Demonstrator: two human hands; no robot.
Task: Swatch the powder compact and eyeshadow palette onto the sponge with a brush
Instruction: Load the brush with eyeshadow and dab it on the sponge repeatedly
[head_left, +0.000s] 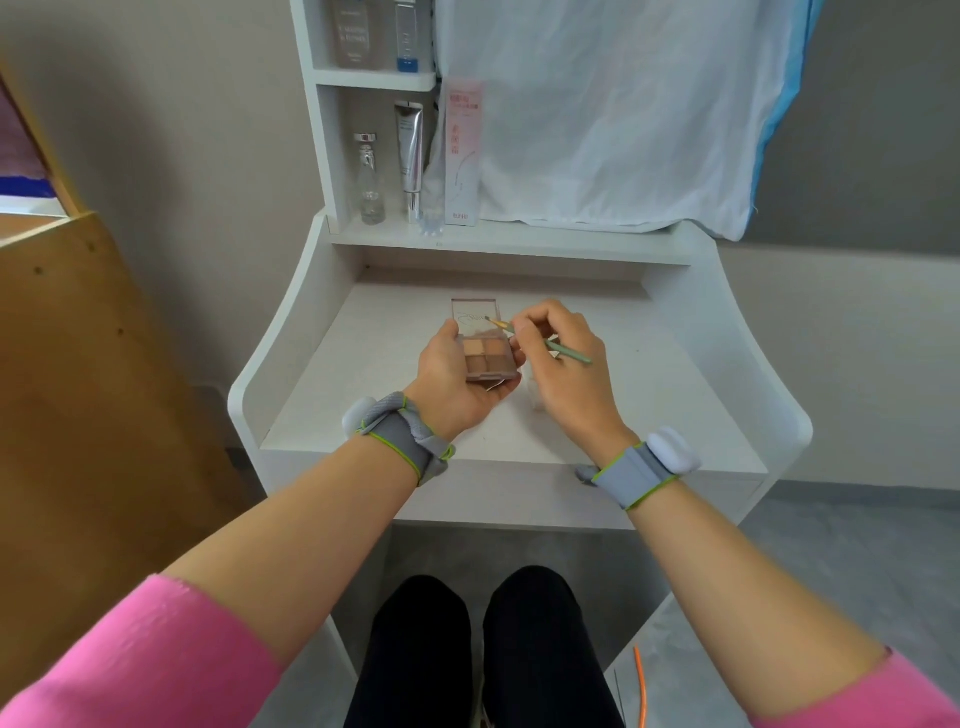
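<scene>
My left hand (448, 376) grips an open eyeshadow palette (485, 354) with several tan and brown pans, its clear lid raised toward the back. In my right hand (558, 358) I pinch a thin green brush (550, 343); its tip sits over the palette's lid near the upper right pans. A white sponge (535, 397) lies on the desk (363, 364), partly hidden under my right hand. I do not see the powder compact.
The white vanity desk has raised curved sides and a back ledge. On the shelf behind stand a clear bottle (370, 179), a silver tube (410, 153) and a pink box (462, 150). A white cloth (613, 104) hangs at the back right. A wooden board (78, 364) stands at left.
</scene>
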